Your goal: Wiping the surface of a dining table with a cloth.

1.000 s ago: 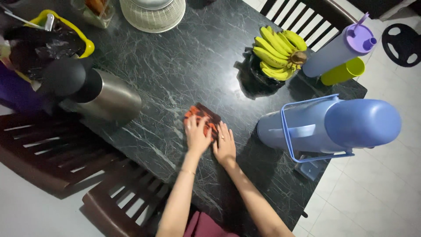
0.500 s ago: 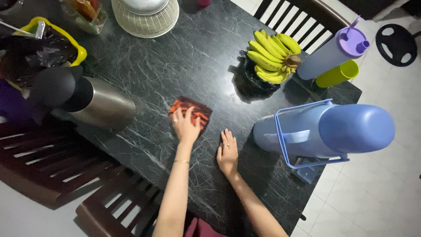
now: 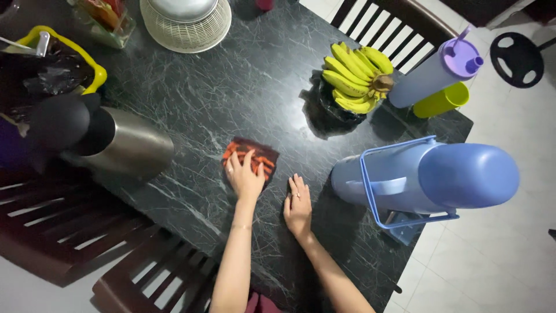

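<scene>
Now your table (image 3: 231, 93) of dark marble carries a blue flask (image 3: 428, 177) at the right and a steel flask (image 3: 116, 142) at the left, with a white basket (image 3: 186, 26) and bananas (image 3: 354, 75) at the far side. Near the front edge, between the flasks, lies the orange cloth (image 3: 250, 155). Your left hand (image 3: 245, 177) presses flat on the cloth, fingers spread, not clenched. Your right hand (image 3: 298, 206) rests open on the bare marble just beside it, grasping nothing.

Orange-and-black striped cloth (image 3: 255, 155) on black marble table (image 3: 231, 93) (white veins)
</scene>
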